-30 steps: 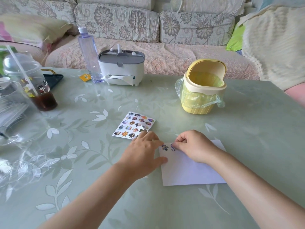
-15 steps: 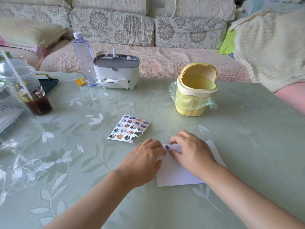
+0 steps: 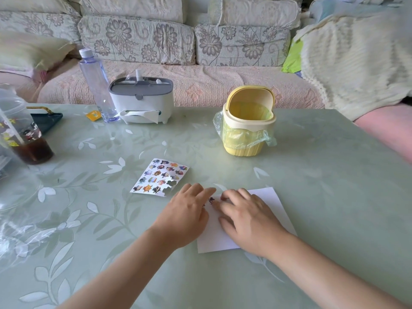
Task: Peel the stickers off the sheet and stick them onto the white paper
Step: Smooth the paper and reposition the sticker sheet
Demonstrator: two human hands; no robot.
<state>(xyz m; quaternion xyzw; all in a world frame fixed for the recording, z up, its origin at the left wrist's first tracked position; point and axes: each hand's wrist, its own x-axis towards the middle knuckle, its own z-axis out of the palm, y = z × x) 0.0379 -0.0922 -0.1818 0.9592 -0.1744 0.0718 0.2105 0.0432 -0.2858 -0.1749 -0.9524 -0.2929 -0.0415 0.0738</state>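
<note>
Left grip (image 3: 187, 217) and right grip (image 3: 249, 219) on white paper (image 3: 274, 204), sticker (image 3: 211, 199) between them

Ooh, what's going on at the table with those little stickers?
A person is putting stickers onto a white sheet of paper on the pale green leaf-patterned table. The left hand lies flat on the paper's left edge, and the right hand presses its fingertips beside a small dark sticker near the top corner. The colourful cartoon sticker sheet lies just to the left, with a few gaps along its near right edge.
</note>
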